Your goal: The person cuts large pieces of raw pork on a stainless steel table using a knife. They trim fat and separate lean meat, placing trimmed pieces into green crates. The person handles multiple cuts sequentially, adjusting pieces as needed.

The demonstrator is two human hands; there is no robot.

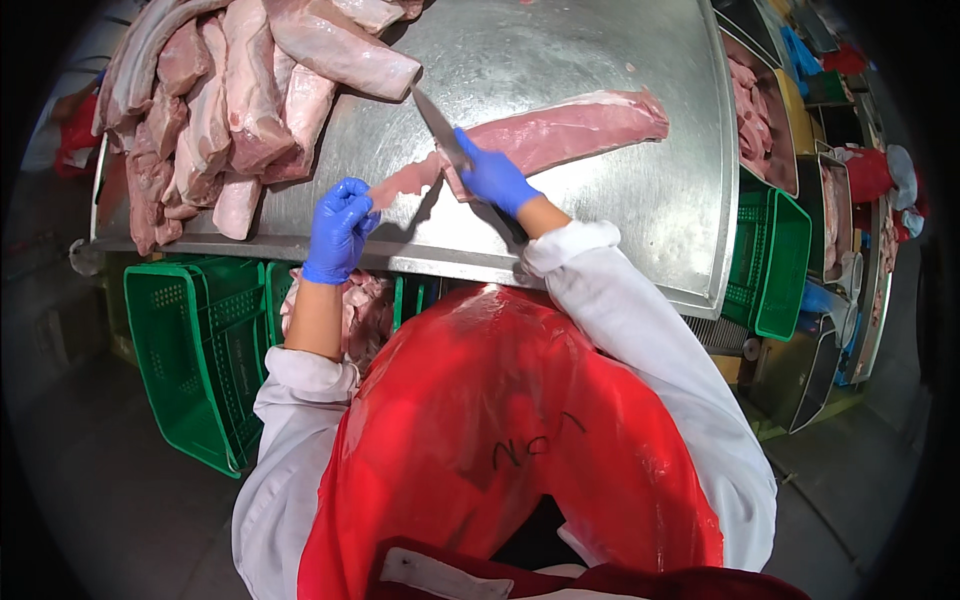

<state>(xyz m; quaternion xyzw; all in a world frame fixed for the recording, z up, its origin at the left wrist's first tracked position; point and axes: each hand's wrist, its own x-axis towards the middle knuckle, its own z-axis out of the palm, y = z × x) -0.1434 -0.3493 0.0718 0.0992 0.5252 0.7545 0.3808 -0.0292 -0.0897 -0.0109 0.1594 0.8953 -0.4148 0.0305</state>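
Observation:
My left hand [338, 230], in a blue glove, pinches the end of a thin strip of meat [410, 178]. The strip stretches right toward the near-left end of a long pink pork loin [570, 134] lying on the metal table [560, 50]. My right hand [495, 180], also blue-gloved, is closed around a knife [436, 122] at that same end of the loin. The blade points up and left, its tip close to a large cut in the meat pile. The knife's handle is mostly hidden under my right hand.
Several large pork cuts [240, 90] are piled at the table's left. Below its near edge stand a green crate [180, 370] and a container of meat pieces [367, 315]. Another green crate [785, 260] and a meat-filled tray [755, 120] stand to the right. Other people work at both sides.

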